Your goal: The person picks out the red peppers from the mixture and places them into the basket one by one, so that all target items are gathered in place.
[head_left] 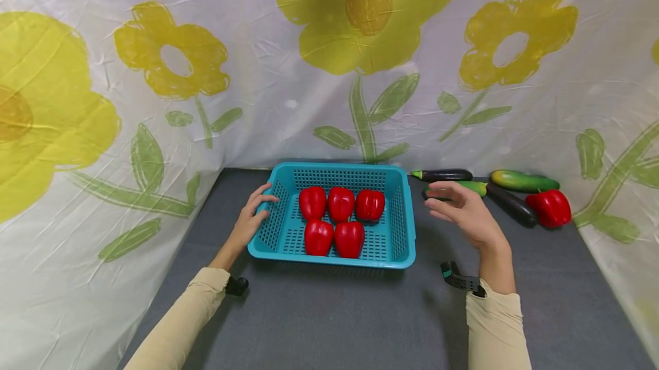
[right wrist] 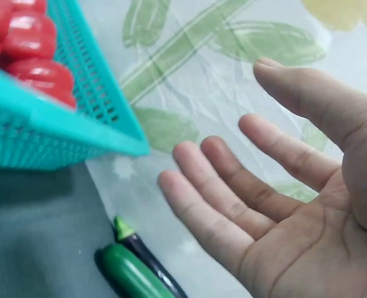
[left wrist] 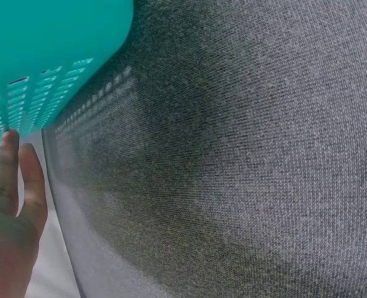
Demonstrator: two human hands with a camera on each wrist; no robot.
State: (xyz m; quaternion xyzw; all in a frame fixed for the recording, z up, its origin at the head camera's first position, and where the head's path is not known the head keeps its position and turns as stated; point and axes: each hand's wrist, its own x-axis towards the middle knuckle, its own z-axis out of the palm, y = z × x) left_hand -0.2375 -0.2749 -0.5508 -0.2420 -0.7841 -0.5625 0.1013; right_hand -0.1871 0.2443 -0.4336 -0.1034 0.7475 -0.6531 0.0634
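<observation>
A blue-green plastic basket (head_left: 332, 262) with slotted walls stands near the back of the dark table. Inside it lie several red bell peppers (head_left: 341, 204), grouped in two rows. At the basket's left side is my left hand (head_left: 252, 218), its fingers spread along the rim. In the left wrist view, two extended fingers (left wrist: 8, 164) reach up beside the slotted outer wall; the rest of that hand is out of frame. My right hand (head_left: 463, 213) hovers right of the basket, apart from it. The right wrist view shows its palm (right wrist: 307, 248) bare, with fingers loosely extended.
Behind and beside the right hand lie a dark eggplant (head_left: 447, 175), a second eggplant (head_left: 512, 205), a green-and-yellow cucumber-like vegetable (head_left: 525, 181), a partly hidden green one (head_left: 476, 187) and a single red bell pepper (head_left: 549, 209). A flower-printed cloth (head_left: 257, 112) hangs behind the table.
</observation>
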